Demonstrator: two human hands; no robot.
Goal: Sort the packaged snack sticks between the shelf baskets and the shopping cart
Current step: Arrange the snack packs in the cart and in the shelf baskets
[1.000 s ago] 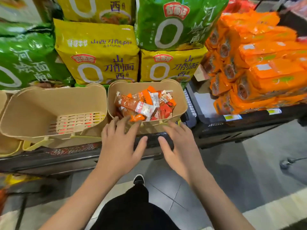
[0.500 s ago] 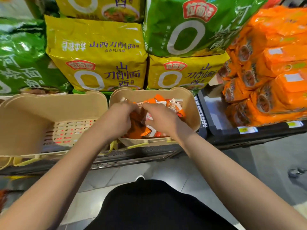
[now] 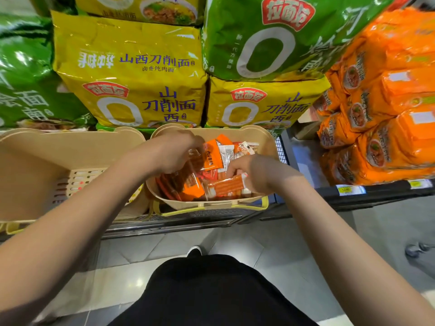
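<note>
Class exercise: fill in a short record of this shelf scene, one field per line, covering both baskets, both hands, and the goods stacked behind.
Right basket: beige plastic basket, holds orange and red packaged snack sticks
Left basket: beige plastic slotted basket, no packets visible inside
Left hand: inside the right basket, fingers curled among packets
Right hand: grips a clear-wrapped orange stick pack
Behind: yellow noodle bags

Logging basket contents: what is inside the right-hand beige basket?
The right basket holds a heap of packaged snack sticks, orange and red wrappers. The left hand and right hand are in it, covering part; lower layers cannot be seen.
</note>
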